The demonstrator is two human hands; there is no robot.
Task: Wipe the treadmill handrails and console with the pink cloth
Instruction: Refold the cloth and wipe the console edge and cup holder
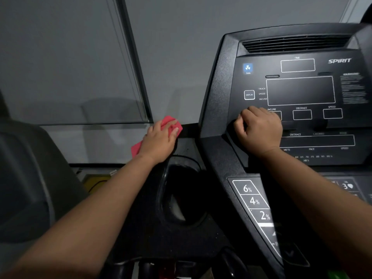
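The black treadmill console [298,89] fills the right half of the head view, with dark displays and incline keys at the lower middle. The pink cloth [168,121] lies on the far edge of the console's left wing, above the round cup holder [181,194]. My left hand [159,140] presses flat on the cloth, fingers stretched over it. My right hand [259,130] rests with curled fingers on the console's left edge, near the INCLINE window, holding nothing that I can see.
A grey wall and a glass panel with a dark frame [132,63] stand behind the console. A dark padded machine part [26,178] sits at the left. A yellow object [96,183] lies low on the floor beyond the wing.
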